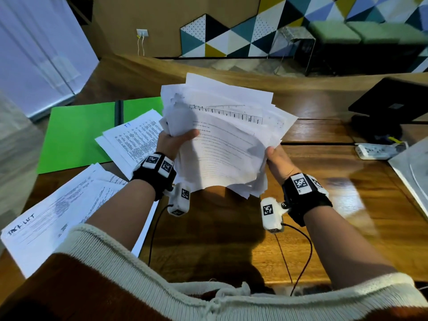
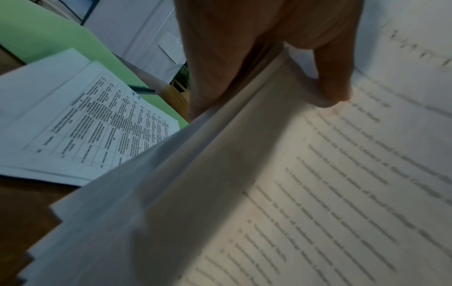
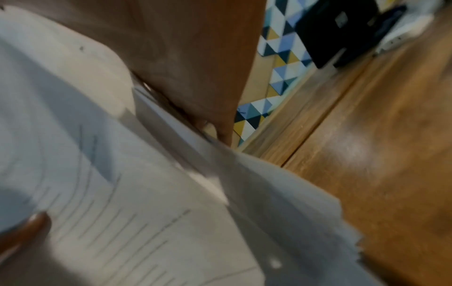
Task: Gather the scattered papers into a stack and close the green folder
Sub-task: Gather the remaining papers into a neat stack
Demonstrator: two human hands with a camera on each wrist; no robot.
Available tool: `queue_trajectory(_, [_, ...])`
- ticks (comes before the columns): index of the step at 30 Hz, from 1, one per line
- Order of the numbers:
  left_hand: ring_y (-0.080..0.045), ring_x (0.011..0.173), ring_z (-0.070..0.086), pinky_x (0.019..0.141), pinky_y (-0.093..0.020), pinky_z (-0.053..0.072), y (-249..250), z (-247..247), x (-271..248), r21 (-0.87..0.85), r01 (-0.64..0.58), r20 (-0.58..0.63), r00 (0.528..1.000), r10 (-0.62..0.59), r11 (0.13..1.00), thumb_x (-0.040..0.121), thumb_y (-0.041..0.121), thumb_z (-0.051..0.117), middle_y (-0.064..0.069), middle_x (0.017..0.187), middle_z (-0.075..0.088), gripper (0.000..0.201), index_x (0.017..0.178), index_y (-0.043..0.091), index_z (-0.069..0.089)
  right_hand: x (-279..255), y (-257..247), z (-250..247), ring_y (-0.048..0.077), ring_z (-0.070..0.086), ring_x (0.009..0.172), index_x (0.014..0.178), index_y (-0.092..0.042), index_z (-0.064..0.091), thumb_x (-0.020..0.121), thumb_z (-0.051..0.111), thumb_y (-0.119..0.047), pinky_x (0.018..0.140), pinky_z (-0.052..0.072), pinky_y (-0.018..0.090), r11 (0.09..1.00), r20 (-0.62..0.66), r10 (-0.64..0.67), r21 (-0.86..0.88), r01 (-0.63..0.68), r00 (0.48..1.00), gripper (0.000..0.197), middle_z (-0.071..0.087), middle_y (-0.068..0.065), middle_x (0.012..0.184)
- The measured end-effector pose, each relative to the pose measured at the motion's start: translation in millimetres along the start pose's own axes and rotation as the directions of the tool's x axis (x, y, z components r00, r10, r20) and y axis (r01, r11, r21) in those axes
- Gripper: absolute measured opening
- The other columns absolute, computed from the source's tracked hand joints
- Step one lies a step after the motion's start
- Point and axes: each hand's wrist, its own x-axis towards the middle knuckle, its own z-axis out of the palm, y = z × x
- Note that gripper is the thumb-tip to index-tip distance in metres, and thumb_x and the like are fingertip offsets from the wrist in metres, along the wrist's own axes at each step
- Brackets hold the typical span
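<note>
Papers first: an uneven sheaf of white printed sheets (image 1: 222, 140) is up off the brown wooden bench (image 1: 324, 205), held between both hands. I see my left hand (image 1: 172, 141) gripping its left edge, thumb on top and fingers (image 2: 215, 73) underneath. My right hand (image 1: 276, 159) clasps the right edge, thumb over the top sheet. More white printed sheets (image 1: 136, 140) lie partly on the open bright green folder (image 1: 76, 133) at the left, which lies flat on the bench. Another loose spread of white pages (image 1: 58, 212) sits near the front left corner.
</note>
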Motion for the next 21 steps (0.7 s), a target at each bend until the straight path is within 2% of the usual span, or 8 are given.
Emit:
queue_trajectory(3, [-0.034,0.099,0.067,0.088,-0.05,0.054,4,3,1,-0.024,0.005,-0.011,1.0,-0.006,1.0,0.036,0.038,0.088,-0.018,0.102,0.071,0.078,0.102,0.002,0.069,-2,-7,3,0.007,0.047,0.124,0.141,-0.013,0.031,0.032,0.075,-0.079,0.103,0.039,0.019,0.986,0.069,0.011,-0.167,0.001,0.998,0.135,0.052,-0.006,0.132])
queue_trajectory(5, [-0.035,0.097,0.067,0.089,-0.052,0.053,5,4,-1,-0.05,0.019,-0.001,1.0,-0.019,0.999,0.039,0.034,0.089,-0.019,0.101,0.07,0.075,0.103,0.0,0.068,-2,-10,6,-0.005,0.051,0.107,0.131,-0.018,0.039,0.049,0.085,-0.055,0.084,0.045,0.004,0.971,0.082,0.021,-0.238,-0.001,0.996,0.102,0.055,-0.017,0.115])
queue_trajectory(7, [-0.034,0.09,0.067,0.09,-0.054,0.052,5,4,-6,-0.088,0.033,0.047,0.998,-0.029,0.996,0.044,0.023,0.088,-0.019,0.097,0.07,0.064,0.101,0.002,0.068,1,-4,9,-0.003,0.055,0.101,0.122,-0.014,0.051,0.069,0.082,-0.019,0.09,0.049,0.017,0.974,-0.057,-0.004,-0.228,-0.009,0.998,0.062,0.061,-0.014,0.108])
queue_trajectory(9, [-0.032,0.089,0.065,0.091,-0.057,0.05,5,3,-10,-0.091,0.04,0.094,0.995,-0.031,0.995,0.044,0.019,0.088,-0.017,0.095,0.069,0.059,0.098,0.006,0.068,5,2,15,0.003,0.062,0.099,0.118,-0.01,0.059,0.076,0.076,-0.008,0.096,0.049,0.033,0.993,-0.214,-0.016,-0.118,-0.009,0.977,0.046,0.068,-0.003,0.11])
queue_trajectory(13, [-0.033,0.094,0.064,0.091,-0.052,0.051,11,9,-20,-0.148,-0.036,0.084,0.995,0.049,0.988,0.056,0.009,0.081,-0.02,0.102,0.068,0.052,0.105,0.003,0.064,8,-3,30,0.0,0.063,0.093,0.108,-0.021,0.061,0.081,0.073,-0.012,0.079,0.046,0.017,0.997,-0.307,0.004,0.079,0.021,0.952,0.03,0.07,-0.01,0.1])
queue_trajectory(16, [-0.025,0.08,0.066,0.081,-0.043,0.056,29,15,-19,-0.164,-0.118,0.023,0.992,0.124,0.979,0.056,0.008,0.08,-0.007,0.083,0.073,0.035,0.088,0.008,0.067,12,-19,31,-0.001,0.066,0.086,0.098,-0.025,0.062,0.078,0.074,-0.008,0.075,0.048,0.013,0.989,-0.326,-0.056,0.115,0.098,0.944,0.029,0.07,-0.015,0.092])
queue_trajectory(18, [-0.03,0.082,0.067,0.08,-0.042,0.057,35,16,-14,-0.125,-0.177,0.021,0.983,0.181,0.976,0.052,0.011,0.086,-0.012,0.089,0.072,0.044,0.091,0.004,0.067,14,-29,28,0.009,0.069,0.093,0.103,-0.021,0.063,0.072,0.078,-0.004,0.077,0.054,0.019,0.975,-0.326,-0.094,0.159,0.153,0.941,0.038,0.072,-0.007,0.098])
queue_trajectory(21, [-0.037,0.098,0.064,0.088,-0.054,0.052,18,9,-7,-0.047,-0.166,0.057,0.984,0.169,0.985,0.041,0.021,0.093,-0.022,0.109,0.066,0.079,0.11,-0.001,0.06,14,-36,21,0.015,0.07,0.093,0.101,-0.016,0.064,0.065,0.081,-0.002,0.083,0.056,0.031,0.972,-0.325,-0.098,0.17,0.161,0.94,0.043,0.074,-0.003,0.094])
